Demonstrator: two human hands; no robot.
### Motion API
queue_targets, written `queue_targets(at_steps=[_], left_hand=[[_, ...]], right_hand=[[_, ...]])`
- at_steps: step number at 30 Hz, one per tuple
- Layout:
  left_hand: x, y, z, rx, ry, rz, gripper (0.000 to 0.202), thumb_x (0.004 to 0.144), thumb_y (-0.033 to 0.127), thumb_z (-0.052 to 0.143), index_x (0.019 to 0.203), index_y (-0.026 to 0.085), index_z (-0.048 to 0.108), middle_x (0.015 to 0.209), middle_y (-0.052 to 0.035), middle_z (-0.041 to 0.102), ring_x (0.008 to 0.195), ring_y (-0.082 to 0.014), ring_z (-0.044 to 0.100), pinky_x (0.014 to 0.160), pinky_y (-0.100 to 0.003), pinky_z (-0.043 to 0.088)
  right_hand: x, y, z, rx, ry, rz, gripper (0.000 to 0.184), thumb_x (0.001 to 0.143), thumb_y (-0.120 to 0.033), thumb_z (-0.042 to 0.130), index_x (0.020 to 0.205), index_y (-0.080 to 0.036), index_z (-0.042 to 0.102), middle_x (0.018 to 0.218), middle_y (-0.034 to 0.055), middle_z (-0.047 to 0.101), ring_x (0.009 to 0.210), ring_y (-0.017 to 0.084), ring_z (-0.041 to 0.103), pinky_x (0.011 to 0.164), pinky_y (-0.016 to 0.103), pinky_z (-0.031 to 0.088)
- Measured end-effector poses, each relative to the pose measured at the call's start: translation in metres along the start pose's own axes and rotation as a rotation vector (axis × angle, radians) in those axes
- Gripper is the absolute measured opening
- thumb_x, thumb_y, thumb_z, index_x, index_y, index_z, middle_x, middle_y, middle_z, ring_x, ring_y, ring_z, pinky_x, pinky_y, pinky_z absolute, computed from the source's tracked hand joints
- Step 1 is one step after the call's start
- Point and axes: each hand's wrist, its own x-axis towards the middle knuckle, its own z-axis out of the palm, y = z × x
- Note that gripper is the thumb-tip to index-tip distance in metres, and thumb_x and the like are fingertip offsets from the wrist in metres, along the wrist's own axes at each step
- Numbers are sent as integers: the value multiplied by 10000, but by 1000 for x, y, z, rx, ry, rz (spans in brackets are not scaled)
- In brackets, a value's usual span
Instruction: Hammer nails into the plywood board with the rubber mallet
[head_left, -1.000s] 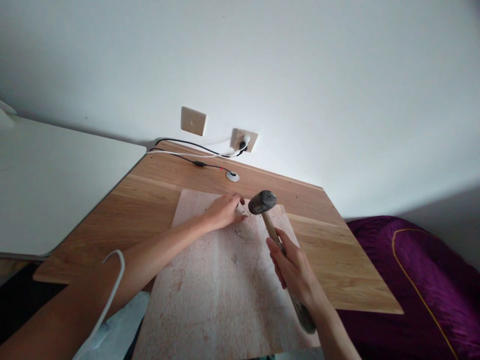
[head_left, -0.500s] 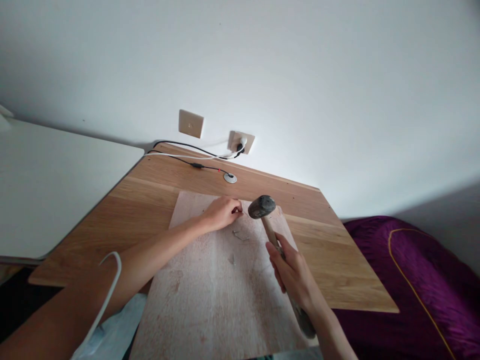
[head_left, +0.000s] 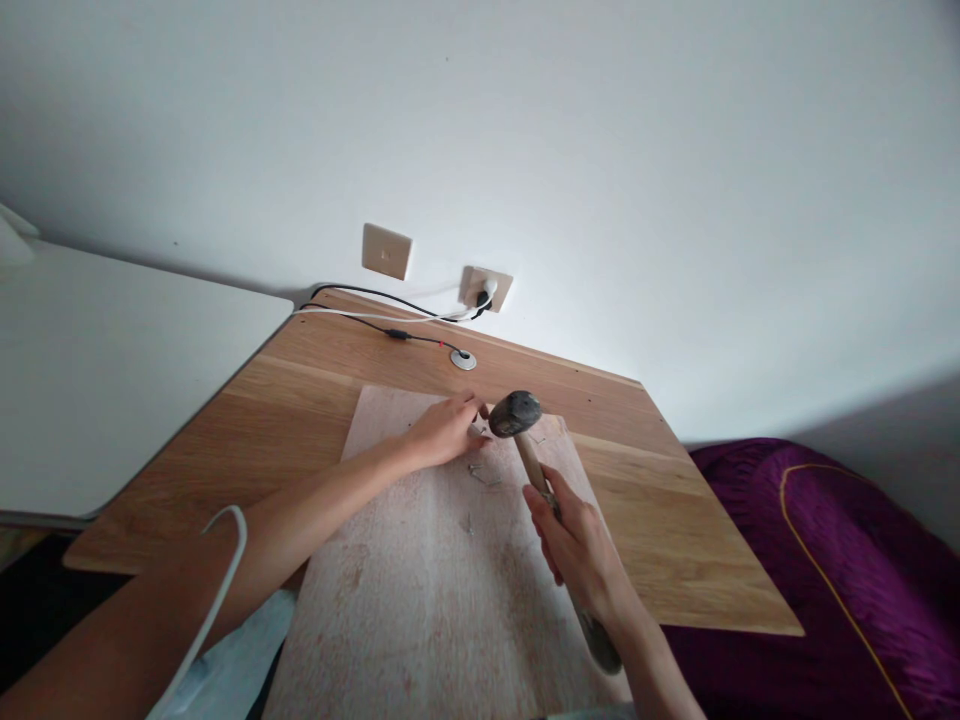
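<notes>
My right hand is wrapped round the wooden handle of a hammer. Its dark metal head is raised over the far part of a pale wooden board, just right of my left hand. That left hand rests near the board's far edge, thumb and forefinger apart. A small nail shows in the gap between them; whether it is stuck in the wood I cannot tell. Several loose nails lie on the board nearer to me, and another nail is closer still.
Under the board is a wooden desk. Cables run along its back to a wall socket, beside a cable grommet. A white tabletop adjoins at left; purple fabric lies at right.
The thumb and fingers of my left hand have parted from a pinch. The hammer has shifted slightly left, closer to that hand.
</notes>
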Motion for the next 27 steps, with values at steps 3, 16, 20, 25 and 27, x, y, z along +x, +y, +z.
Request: queue_targets(at_steps=[3, 16, 20, 25, 27], left_hand=[[1, 0, 0, -29, -4, 3, 135, 900, 277, 795, 958, 183, 717, 967, -55, 722, 893, -221, 701, 794, -304, 513], [4, 1, 1, -20, 12, 21, 90, 927, 192, 720, 842, 168, 740, 915, -61, 750, 828, -198, 688, 766, -280, 490], [3, 0, 2, -31, -8, 20, 113, 956, 184, 667, 907, 177, 768, 956, -72, 776, 909, -223, 719, 827, -303, 511], [0, -4, 3, -22, -11, 41, 389, 877, 284, 801, 1234, 175, 692, 1108, -92, 741, 987, -254, 720, 884, -338, 539], [-1, -5, 3, -18, 1, 61, 577, 827, 319, 858, 1333, 170, 625, 1237, -126, 689, 1052, -273, 707, 914, -358, 547]], right_hand=[[-11, 5, -2, 53, 12, 43, 543, 1021, -649, 448, 1304, -199, 559, 557, -109, 471, 365, 114, 468, 337, 200, 372], [-38, 26, -6, -13, -36, 116, 635, 1024, -650, 431, 1413, -164, 560, 486, -96, 492, 369, 143, 484, 374, 227, 379], [-32, 19, -6, 27, -25, 87, 618, 1022, -650, 441, 1399, -171, 545, 503, -106, 477, 363, 129, 471, 360, 212, 370], [-18, 7, -6, 91, 22, 31, 552, 1023, -649, 467, 1335, -202, 556, 557, -108, 477, 380, 110, 467, 347, 191, 373], [-10, 2, -6, 98, 29, -6, 546, 1025, -641, 466, 1336, -203, 562, 556, -108, 469, 382, 107, 463, 345, 186, 367]])
